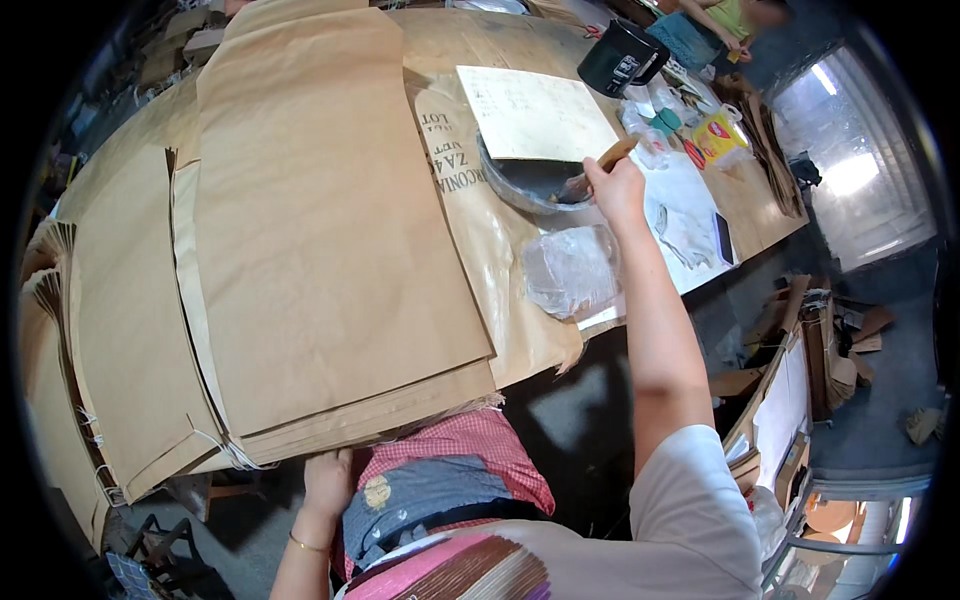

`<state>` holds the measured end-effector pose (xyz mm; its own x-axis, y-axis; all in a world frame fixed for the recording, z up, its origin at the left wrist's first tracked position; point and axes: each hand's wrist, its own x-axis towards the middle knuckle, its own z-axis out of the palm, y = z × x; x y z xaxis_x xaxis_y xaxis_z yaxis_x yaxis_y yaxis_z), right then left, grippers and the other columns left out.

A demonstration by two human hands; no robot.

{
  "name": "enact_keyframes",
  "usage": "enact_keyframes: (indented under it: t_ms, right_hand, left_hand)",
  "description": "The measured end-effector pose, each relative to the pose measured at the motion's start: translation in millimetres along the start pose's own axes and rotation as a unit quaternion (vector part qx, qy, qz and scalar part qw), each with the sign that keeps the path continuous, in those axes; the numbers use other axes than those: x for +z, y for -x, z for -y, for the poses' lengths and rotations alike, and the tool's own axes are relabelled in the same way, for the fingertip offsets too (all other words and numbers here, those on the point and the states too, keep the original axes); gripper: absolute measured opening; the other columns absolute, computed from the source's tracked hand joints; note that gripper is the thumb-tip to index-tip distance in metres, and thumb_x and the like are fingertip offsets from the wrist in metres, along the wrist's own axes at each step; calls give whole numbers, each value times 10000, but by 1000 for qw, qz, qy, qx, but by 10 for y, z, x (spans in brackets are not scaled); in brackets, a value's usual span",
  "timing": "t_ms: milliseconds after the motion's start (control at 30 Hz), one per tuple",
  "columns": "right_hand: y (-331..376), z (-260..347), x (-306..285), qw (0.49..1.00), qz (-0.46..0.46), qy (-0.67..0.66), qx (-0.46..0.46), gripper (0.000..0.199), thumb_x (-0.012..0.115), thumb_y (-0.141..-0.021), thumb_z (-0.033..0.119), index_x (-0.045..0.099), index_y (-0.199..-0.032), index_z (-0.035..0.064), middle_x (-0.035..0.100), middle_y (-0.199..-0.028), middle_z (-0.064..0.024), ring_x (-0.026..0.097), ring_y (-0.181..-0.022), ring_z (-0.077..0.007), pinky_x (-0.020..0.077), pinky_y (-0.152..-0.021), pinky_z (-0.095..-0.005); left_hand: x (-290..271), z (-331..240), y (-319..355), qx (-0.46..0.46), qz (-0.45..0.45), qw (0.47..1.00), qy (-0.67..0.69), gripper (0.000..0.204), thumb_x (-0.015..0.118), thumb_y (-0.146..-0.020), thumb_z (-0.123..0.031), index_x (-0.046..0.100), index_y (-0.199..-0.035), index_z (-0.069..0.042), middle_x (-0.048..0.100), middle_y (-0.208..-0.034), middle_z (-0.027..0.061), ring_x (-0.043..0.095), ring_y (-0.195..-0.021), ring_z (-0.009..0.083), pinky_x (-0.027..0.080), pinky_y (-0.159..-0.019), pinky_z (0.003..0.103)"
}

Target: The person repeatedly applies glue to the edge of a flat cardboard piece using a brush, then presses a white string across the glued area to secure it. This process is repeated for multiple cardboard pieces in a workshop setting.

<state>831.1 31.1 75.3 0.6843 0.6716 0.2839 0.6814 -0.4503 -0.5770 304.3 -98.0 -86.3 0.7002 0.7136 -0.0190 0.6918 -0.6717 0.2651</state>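
Observation:
My right hand point(615, 190) is closed around the wooden handle of a brush point(620, 150). The brush's lower end dips into a round, clear-walled basin point(497, 186) whose inside looks dark. A pale sheet of card with handwriting point(540, 112) covers the far part of that basin. Just nearer to me lies a clear plastic-wrapped block point(572, 268). Low down, my left hand point(328, 482) is at the near edge of a stack of large brown paper sacks point(320, 220). Its fingers disappear beneath the stack's edge, so their hold is hidden.
More brown paper stacks point(125, 330), tied with string, lie on the left. Beyond the basin stand a black mug point(622, 58), a yellow packet point(718, 138) and red-handled scissors point(694, 154). A phone point(723, 238) and a white glove point(685, 235) lie near the right edge. Another person point(715, 25) sits at far right.

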Motion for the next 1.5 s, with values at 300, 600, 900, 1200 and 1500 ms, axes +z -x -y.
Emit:
enact_keyframes:
  t_ms: [300, 600, 900, 1200, 1500]
  right_hand:
    - [1447, 878, -273, 938, 32, -327, -110, 107, 653, -828, 120, 622, -817, 19, 610, -740, 2, 525, -643, -84, 433, -604, -231]
    - [2762, 2078, 503, 798, 343, -317, -381, 169, 718, -754, 25, 680, -914, -15, 591, -673, -78, 538, -578, -173, 414, -530, -268]
    - [2865, 2267, 602, 816, 385, -288, -321, 108, 682, -783, 45, 667, -879, -2, 645, -764, -131, 627, -654, -243, 484, -588, -300]
    - [2643, 1835, 564, 891, 343, -243, -173, 174, 663, -799, 135, 646, -768, -35, 662, -659, -113, 635, -596, -155, 502, -576, -298]
    - [2210, 1193, 348, 957, 220, 27, -186, 282, 646, -728, 194, 556, -617, -49, 541, -520, -192, 601, -493, -290, 466, -486, -367]
  left_hand:
    - [-198, 86, 191, -28, -116, 989, 86, 97, 595, -706, -82, 643, -779, -42, 604, -810, 96, 585, -764, 274, 473, -646, 375]
    - [-1226, 89, 464, -166, -99, 978, 84, 137, 620, -730, -59, 576, -854, -19, 617, -925, 143, 579, -679, 288, 466, -614, 383]
    - [-1202, 369, 90, -111, -97, 988, -36, 151, 578, -671, -49, 569, -815, -4, 565, -1265, 175, 566, -845, 241, 489, -712, 338]
    - [-1121, 354, 21, -123, -85, 988, -33, 179, 590, -664, -21, 572, -840, 4, 568, -1254, 189, 576, -885, 267, 501, -729, 351]
    - [-1126, 282, -55, -139, -80, 987, -10, 88, 581, -741, 16, 532, -813, 33, 565, -1239, 226, 575, -848, 321, 490, -757, 388]
